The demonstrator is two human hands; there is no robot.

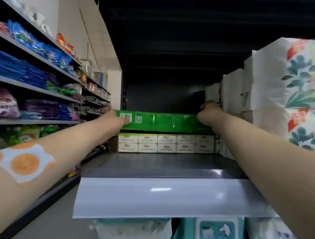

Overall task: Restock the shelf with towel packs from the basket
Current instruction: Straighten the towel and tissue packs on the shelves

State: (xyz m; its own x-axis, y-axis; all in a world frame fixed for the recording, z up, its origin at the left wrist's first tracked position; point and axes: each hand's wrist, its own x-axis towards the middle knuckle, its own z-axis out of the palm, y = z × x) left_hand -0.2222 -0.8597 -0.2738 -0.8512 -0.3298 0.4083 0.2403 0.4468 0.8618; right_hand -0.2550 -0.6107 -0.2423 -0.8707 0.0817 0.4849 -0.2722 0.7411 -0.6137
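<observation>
Reaching over the grey shelf (160, 168), both forearms extend to the far end. The left hand (118, 119) grips the left end of the green pack (164, 121); the right hand (207, 113) is closed on its right end. The pack lies flat on the white packs (166, 143) stacked at the back, just left of the floral packs (279, 87).
</observation>
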